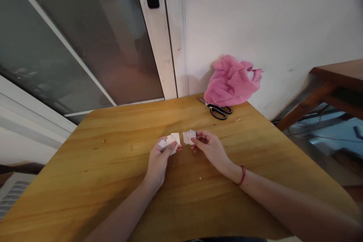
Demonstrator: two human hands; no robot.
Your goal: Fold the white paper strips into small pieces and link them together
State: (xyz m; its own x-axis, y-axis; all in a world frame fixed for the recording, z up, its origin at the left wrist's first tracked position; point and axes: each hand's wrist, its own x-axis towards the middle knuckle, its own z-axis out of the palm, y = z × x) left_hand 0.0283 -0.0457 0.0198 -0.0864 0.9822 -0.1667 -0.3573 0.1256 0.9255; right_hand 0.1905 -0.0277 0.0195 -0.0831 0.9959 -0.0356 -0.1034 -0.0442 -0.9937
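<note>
Several small white paper slips (173, 138) are fanned out in my left hand (160, 159), its thumb pressed on top of them. Pen marks show on some of these slips, too small to read. My right hand (211, 149), with a red band at the wrist, pinches a smaller stack of white paper slips (188, 136) between thumb and fingers. A narrow gap lies between the two bunches. Both hands are over the middle of the wooden table (121, 193).
A pink fluffy cloth (229, 81) sits at the table's back right, against the wall. Black-handled scissors (218, 111) lie partly under it. A small yellowish bit (103, 141) lies at left. Behind is a glass-paned door (93, 38); another wooden table (340, 75) stands at right.
</note>
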